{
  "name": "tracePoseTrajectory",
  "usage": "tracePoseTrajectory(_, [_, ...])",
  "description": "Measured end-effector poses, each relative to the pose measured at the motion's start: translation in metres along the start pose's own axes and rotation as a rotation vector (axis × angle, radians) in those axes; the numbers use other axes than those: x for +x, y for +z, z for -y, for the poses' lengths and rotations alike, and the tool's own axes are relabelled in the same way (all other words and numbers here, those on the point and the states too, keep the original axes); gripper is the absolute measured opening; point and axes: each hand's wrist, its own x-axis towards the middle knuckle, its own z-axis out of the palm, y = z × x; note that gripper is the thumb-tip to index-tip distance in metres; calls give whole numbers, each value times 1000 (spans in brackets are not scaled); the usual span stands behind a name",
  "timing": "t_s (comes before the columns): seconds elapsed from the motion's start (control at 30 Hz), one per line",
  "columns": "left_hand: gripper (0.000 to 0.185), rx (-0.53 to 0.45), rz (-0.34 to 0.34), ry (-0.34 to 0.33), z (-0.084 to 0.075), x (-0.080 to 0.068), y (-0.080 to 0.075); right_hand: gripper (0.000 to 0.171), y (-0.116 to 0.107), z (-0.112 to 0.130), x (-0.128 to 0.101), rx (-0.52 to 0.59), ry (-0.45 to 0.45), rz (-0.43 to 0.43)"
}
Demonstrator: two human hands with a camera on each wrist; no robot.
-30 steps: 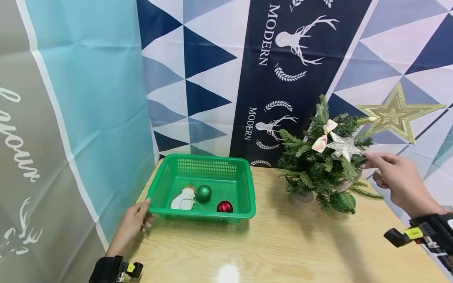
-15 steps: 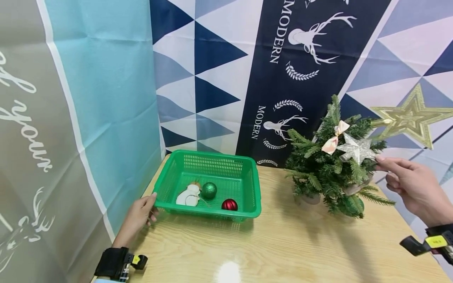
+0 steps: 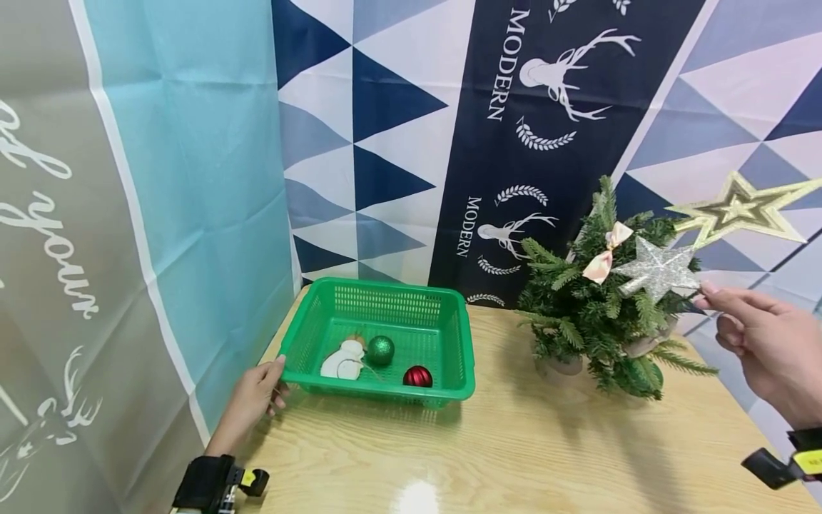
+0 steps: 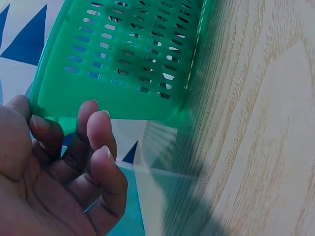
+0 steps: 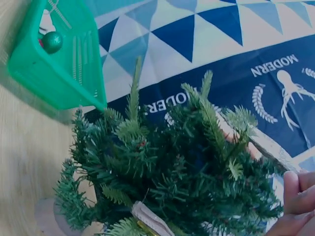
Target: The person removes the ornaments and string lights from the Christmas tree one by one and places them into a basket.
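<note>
A small green Christmas tree (image 3: 594, 321) stands on the wooden table (image 3: 514, 442), right of centre. My right hand (image 3: 760, 339) pinches the right tip of a silver glitter star (image 3: 658, 271) at the tree's upper right side. A pink bow (image 3: 604, 253) and a tilted gold star (image 3: 738, 210) sit near the treetop. My left hand (image 3: 253, 400) grips the front left corner of a green basket (image 3: 449, 314), fingers (image 4: 96, 142) curled under its rim (image 4: 123, 59). In the right wrist view the tree (image 5: 172, 167) fills the frame.
Inside the basket lie a white snowman ornament (image 3: 340, 360), a green glitter ball (image 3: 381, 350) and a red ball (image 3: 417, 376). Patterned fabric backdrops hang close behind and left of the table. Bare wood lies in front of the basket and tree.
The silver star has risen and shifted right with my right hand, coming away from the branches. My left hand stays on the basket's corner.
</note>
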Motion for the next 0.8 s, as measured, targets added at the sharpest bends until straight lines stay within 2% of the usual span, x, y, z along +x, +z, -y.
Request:
tracePoseTrajectory(0.2, [60, -1, -10, -7, -3, 1, 0, 20, 8, 5, -6, 11, -109, -10])
tracePoseTrajectory(0.37, [60, 15, -3, 3, -1, 0, 1, 19, 10, 5, -8, -35, -117, -17])
tracePoseTrajectory(0.53, [59, 21, 6, 7, 0, 0, 0, 16, 8, 3, -8, -21, -130, -33])
tracePoseTrajectory(0.8, [60, 22, 0, 7, 2, 0, 1, 17, 15, 3, -11, -9, -283, -64])
